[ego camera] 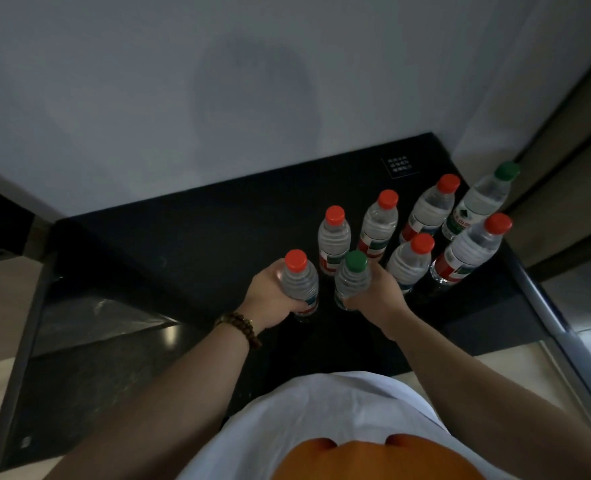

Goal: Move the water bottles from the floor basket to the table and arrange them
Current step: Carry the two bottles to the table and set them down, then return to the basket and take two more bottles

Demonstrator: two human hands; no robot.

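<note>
With left hand [270, 301] grips red-capped bottle [300, 284], with right hand [377, 296] green-capped bottle [352, 279], upright side by side at worktop [183, 244], near-left of six standing bottles [379, 224].

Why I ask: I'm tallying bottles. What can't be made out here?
Floor basket: outside the head view, contents uncountable.
Small sign on the table: print too small and dim.
Whether the red-capped bottle in the left hand and the green-capped bottle in the right hand touch the table: bases hidden by fingers, darkness.
</note>
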